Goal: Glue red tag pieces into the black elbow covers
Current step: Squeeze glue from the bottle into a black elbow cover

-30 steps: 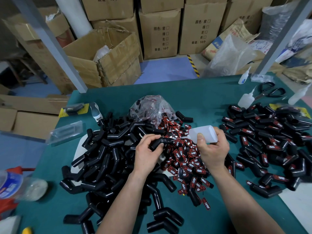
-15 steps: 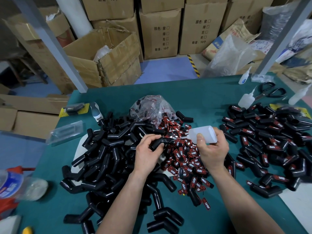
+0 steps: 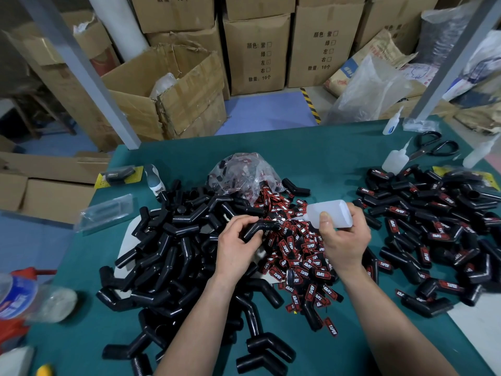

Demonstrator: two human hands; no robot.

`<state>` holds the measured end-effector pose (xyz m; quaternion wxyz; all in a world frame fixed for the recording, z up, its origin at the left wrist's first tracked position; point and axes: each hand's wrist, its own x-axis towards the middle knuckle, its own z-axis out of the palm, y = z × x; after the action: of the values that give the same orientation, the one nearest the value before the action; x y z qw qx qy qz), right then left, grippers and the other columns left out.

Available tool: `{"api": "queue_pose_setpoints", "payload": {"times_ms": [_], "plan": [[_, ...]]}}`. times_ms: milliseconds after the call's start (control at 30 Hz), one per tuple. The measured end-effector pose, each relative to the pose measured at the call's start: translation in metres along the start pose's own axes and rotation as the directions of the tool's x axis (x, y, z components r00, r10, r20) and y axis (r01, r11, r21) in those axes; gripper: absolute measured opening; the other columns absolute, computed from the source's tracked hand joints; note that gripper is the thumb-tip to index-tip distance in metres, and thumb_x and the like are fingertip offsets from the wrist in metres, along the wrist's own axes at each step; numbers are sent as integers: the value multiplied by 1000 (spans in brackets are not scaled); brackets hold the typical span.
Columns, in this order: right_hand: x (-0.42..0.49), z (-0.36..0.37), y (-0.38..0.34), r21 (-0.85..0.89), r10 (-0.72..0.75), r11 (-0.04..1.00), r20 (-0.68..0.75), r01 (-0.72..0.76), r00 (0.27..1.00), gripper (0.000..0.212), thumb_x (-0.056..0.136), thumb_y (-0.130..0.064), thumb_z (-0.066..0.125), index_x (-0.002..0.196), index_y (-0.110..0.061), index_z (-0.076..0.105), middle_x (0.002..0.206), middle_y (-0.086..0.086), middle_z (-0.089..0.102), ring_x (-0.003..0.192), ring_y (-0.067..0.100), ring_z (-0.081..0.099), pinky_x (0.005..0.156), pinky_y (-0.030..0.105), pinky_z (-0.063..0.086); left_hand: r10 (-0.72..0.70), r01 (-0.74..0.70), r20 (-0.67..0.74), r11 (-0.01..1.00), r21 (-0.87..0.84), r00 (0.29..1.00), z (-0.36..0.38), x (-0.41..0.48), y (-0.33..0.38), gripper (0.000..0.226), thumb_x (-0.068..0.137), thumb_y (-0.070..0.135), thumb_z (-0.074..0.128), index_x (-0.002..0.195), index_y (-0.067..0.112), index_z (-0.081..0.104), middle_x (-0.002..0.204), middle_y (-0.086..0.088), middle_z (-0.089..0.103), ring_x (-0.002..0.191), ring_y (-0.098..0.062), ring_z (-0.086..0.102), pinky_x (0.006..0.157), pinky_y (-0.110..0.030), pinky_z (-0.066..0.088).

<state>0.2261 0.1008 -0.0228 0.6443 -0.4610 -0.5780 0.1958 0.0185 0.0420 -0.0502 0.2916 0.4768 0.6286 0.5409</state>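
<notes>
White "TAPER" lettering is showing on the red tag pieces (image 3: 295, 256) heaped mid-table. The same word is showing on tags already seated in the finished covers (image 3: 433, 221) lying right of that heap. Behind the heap, beyond the green table (image 3: 311, 147), a carton (image 3: 257, 52) is carrying printed Chinese: 颜色 with 紫, 绿, 左, 右 beside tick boxes, then 数量: 10个.

Over the heap's far left edge, the left hand (image 3: 238, 245) is gripping one black elbow cover (image 3: 257, 227), with fingers and thumb curled round it. The right hand (image 3: 343, 240) is wrapping a translucent glue bottle (image 3: 329, 214) above the heap, its nozzle pointing left at the cover's raised end; whether the tip is touching is unclear. Bare covers (image 3: 168, 253) are lying piled left of the heap.

Against the frame half a second back, both hands, the bottle and the held cover are staying where they were.
</notes>
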Motion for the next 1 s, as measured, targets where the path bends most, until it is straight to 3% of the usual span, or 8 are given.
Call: {"api": "queue_pose_setpoints", "payload": {"times_ms": [367,533,667,767,900,1000], "plan": [[-2,0,3,11,7,1000,0,-7,1000,31,83,-30,66,96,-2,62,86,-19,57,69,1,56,61,6,43,5,-5,-1,1000,4,1000,-1,0,2,48,88,6,80,102,51,71,116,25,66,112,-1,66,89,-9,49],[8,-1,-1,201,255,952,-98,-232,962,19,83,-39,67,93,-25,60,80,-20,65,72,-5,61,61,15,49,-27,27,0,1000,-15,1000,-1,-1,1,46,89,11,79,105,53,71,115,22,69,108,-5,68,88,-16,53],[26,-2,1,410,449,817,-13,-405,893,25,77,-35,76,99,-34,62,98,-6,67,86,15,66,66,30,58,-59,59,-2,997,-47,998,0,-1,1,46,90,14,80,106,56,70,109,18,73,104,-6,70,91,-20,55],[30,-6,11,255,456,845,114,-470,882,30,73,-34,81,100,-36,66,102,-9,69,94,13,68,79,34,59,-45,45,-6,998,-33,999,0,-1,1,47,90,15,80,106,58,69,109,18,73,103,-7,70,92,-21,55],[26,-2,26,2,480,870,234,-494,846,26,83,-20,80,103,-33,70,100,-12,73,91,4,68,91,40,58,-46,46,-4,998,-36,999,1,-1,0,46,90,16,80,106,58,69,109,18,73,103,-7,69,93,-21,54],[23,0,30,-145,526,850,262,-506,809,34,88,-26,76,121,-25,67,113,-9,71,98,8,69,95,43,56,-48,48,0,998,-35,999,1,0,-1,46,90,17,80,107,58,69,109,18,73,104,-7,69,93,-22,55]]}}
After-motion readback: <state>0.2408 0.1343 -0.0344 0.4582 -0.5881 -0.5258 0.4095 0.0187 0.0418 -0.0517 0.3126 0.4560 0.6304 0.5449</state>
